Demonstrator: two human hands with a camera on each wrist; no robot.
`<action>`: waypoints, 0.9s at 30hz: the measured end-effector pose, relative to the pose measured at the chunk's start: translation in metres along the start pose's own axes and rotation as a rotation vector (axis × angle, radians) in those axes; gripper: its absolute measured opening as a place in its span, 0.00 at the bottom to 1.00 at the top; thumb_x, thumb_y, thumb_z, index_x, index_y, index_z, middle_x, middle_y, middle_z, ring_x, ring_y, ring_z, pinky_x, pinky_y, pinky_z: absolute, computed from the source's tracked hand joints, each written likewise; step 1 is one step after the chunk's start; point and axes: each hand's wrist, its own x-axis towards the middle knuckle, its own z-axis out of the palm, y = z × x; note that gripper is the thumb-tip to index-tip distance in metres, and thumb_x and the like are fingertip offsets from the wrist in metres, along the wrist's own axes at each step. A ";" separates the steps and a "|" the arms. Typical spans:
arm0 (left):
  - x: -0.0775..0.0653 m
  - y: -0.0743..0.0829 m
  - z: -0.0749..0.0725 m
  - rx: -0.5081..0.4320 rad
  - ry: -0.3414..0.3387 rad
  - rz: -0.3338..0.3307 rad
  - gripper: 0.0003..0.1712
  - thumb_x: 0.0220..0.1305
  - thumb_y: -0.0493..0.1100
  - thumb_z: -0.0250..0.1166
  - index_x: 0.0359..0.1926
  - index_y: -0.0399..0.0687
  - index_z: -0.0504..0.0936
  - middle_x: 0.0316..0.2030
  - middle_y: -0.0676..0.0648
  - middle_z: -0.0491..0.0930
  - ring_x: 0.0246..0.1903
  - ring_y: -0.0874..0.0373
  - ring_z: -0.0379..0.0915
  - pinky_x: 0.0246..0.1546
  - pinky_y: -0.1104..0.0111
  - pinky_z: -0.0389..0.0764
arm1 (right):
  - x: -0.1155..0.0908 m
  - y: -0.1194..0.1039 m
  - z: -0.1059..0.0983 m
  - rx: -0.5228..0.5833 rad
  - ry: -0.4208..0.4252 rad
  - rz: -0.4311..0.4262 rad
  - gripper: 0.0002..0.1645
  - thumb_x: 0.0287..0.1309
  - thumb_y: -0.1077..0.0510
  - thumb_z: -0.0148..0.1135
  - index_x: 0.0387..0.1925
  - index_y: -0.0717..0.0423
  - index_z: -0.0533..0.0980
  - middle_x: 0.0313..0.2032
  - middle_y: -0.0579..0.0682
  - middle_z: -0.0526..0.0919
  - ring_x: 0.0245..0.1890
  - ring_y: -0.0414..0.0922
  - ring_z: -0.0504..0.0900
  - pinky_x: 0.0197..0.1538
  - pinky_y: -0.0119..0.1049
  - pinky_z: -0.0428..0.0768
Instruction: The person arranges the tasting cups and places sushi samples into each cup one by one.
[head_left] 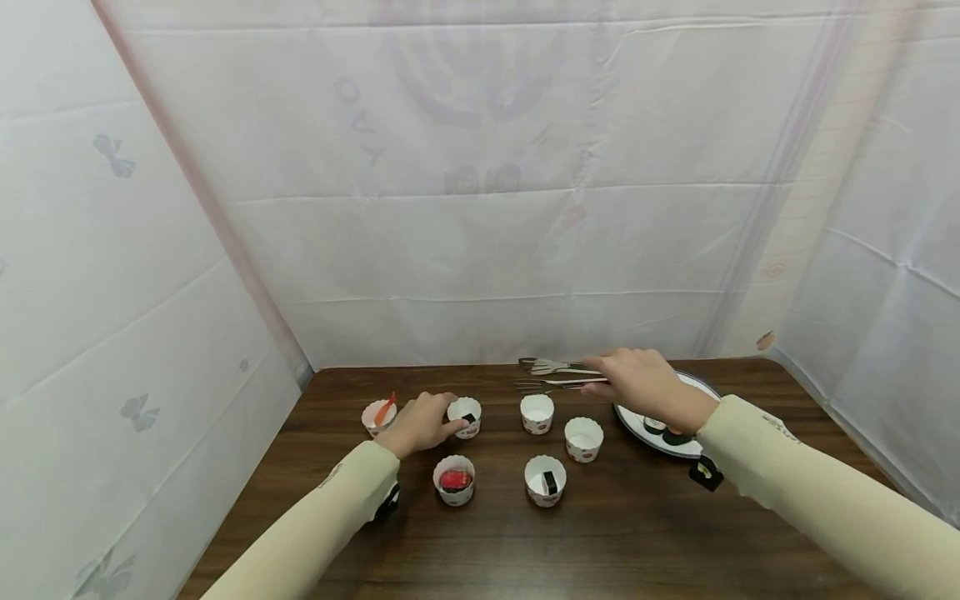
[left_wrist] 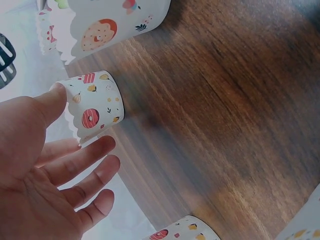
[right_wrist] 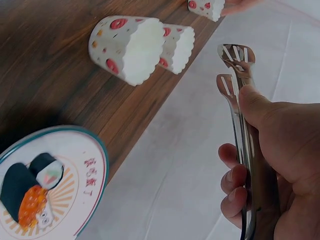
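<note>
My left hand (head_left: 423, 423) is at a white paper baking cup (left_wrist: 102, 105) with printed doughnuts. The thumb lies at one side of its rim, and the index finger reaches the other side. A small black-and-white piece (head_left: 468, 418) sits in that cup. Metal tongs (right_wrist: 242, 115) with slotted ends are gripped in my right hand (head_left: 641, 383), above the far right of the table. Their tips point left and stand apart, with nothing visible between them. Below my right forearm, partly hidden, is a round plate (right_wrist: 90, 200) with several sushi pieces (right_wrist: 47, 170).
More paper cups stand around: one with an orange-red shrimp-like piece (head_left: 385, 411), one with a red piece (head_left: 455, 479), one with a black-banded white piece (head_left: 550, 482). Two further cups, one behind (head_left: 537, 425) and one nearer (head_left: 583, 450), stand left of the plate. Cloth walls (head_left: 480, 275) enclose the table.
</note>
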 end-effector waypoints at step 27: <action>0.005 -0.002 -0.009 -0.025 0.054 0.039 0.32 0.72 0.50 0.67 0.69 0.40 0.72 0.59 0.37 0.80 0.52 0.44 0.81 0.51 0.50 0.81 | -0.051 0.044 -0.002 -0.008 0.028 0.104 0.28 0.67 0.46 0.68 0.59 0.60 0.80 0.47 0.57 0.87 0.31 0.49 0.86 0.17 0.35 0.70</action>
